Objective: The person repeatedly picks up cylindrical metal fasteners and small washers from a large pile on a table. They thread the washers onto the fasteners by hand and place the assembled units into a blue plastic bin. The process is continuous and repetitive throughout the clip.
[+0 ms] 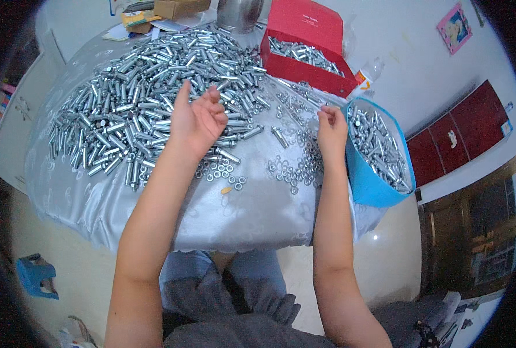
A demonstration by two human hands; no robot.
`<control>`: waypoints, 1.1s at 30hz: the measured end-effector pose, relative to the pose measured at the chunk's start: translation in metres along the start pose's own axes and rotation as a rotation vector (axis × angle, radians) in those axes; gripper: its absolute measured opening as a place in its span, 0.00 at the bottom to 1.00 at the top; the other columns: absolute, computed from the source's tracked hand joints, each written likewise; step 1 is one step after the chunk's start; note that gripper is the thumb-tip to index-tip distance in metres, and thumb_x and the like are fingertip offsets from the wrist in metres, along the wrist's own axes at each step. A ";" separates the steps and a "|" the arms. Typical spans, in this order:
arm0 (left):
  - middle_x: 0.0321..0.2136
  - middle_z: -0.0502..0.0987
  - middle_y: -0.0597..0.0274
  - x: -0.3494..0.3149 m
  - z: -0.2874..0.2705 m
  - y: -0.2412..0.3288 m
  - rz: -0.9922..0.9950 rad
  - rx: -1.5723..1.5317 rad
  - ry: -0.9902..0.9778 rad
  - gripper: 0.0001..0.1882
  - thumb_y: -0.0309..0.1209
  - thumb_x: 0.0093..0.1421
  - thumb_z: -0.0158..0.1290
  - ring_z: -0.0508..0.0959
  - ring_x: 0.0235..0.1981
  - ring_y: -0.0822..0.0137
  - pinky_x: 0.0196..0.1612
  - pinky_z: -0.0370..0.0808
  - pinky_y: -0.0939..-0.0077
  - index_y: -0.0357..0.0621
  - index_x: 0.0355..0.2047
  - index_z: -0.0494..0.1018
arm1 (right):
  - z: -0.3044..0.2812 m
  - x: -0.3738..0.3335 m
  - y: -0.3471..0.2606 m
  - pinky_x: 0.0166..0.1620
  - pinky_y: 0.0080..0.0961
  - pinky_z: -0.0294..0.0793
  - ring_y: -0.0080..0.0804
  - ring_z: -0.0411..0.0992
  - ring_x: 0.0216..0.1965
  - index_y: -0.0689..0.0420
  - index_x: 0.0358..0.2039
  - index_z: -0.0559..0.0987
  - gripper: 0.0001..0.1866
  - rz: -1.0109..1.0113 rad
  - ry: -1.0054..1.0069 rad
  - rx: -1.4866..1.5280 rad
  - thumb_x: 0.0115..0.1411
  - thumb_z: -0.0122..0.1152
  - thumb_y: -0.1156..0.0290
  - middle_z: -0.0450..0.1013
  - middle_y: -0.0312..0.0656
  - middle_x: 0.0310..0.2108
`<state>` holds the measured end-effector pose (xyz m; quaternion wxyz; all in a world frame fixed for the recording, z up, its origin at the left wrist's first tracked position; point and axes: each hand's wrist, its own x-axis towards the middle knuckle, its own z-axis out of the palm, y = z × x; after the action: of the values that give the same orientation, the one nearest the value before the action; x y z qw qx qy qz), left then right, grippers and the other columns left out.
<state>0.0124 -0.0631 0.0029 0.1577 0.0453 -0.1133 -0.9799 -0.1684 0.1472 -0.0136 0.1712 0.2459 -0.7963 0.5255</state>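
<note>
A large heap of silvery expansion bolts point(153, 87) covers the left and far part of the table. My left hand point(199, 123) hovers over its near right side, palm turned up, fingers apart and slightly bent, with nothing in it. To the right, my right hand point(332, 132) is above scattered metal nuts point(295, 168), beside a blue fabric bin point(379, 194) filled with bolts. Its fingers are curled together; whatever they may hold is hidden. A single bolt point(280, 137) lies between my hands, and more loose nuts point(217, 169) sit below my left wrist.
An open red box point(310, 78) with bolts stands at the far right, next to a clear plastic bottle point(372, 71). A metal pot point(239, 14) and cardboard boxes point(179, 7) are at the back. A silvery cloth point(240, 223) covers the table. A blue stool point(36, 277) stands on the floor.
</note>
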 end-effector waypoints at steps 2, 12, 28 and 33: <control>0.21 0.69 0.69 0.004 -0.004 -0.003 -0.057 0.060 0.014 0.19 0.46 0.58 0.40 0.65 0.17 0.74 0.20 0.62 0.82 0.41 0.32 0.67 | 0.008 -0.003 0.011 0.37 0.25 0.67 0.33 0.70 0.32 0.62 0.33 0.71 0.10 0.060 -0.022 0.089 0.50 0.53 0.74 0.71 0.44 0.30; 0.21 0.70 0.71 -0.010 0.015 -0.020 -0.184 0.525 0.034 0.11 0.40 0.56 0.45 0.67 0.18 0.78 0.22 0.65 0.84 0.46 0.30 0.68 | 0.032 0.020 0.020 0.48 0.35 0.63 0.50 0.65 0.43 0.67 0.40 0.69 0.16 -0.202 -0.188 -0.498 0.50 0.44 0.75 0.66 0.57 0.40; 0.27 0.74 0.54 0.007 -0.011 0.041 1.405 2.094 0.618 0.09 0.25 0.50 0.44 0.72 0.30 0.56 0.35 0.68 0.64 0.41 0.32 0.71 | 0.028 0.050 0.046 0.42 0.42 0.67 0.51 0.67 0.39 0.60 0.37 0.72 0.13 -0.251 -0.300 -0.802 0.51 0.46 0.73 0.67 0.52 0.38; 0.33 0.74 0.59 0.010 -0.025 0.045 0.901 2.296 0.791 0.13 0.22 0.44 0.47 0.70 0.38 0.58 0.40 0.66 0.66 0.44 0.32 0.73 | 0.027 0.050 0.037 0.44 0.41 0.66 0.50 0.65 0.42 0.57 0.38 0.72 0.13 -0.181 -0.320 -0.838 0.51 0.48 0.69 0.66 0.50 0.40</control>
<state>0.0192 -0.1126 -0.0111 0.3654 0.3970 -0.8355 -0.1039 -0.2310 0.1235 -0.0249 0.1760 0.3020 -0.9319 0.0966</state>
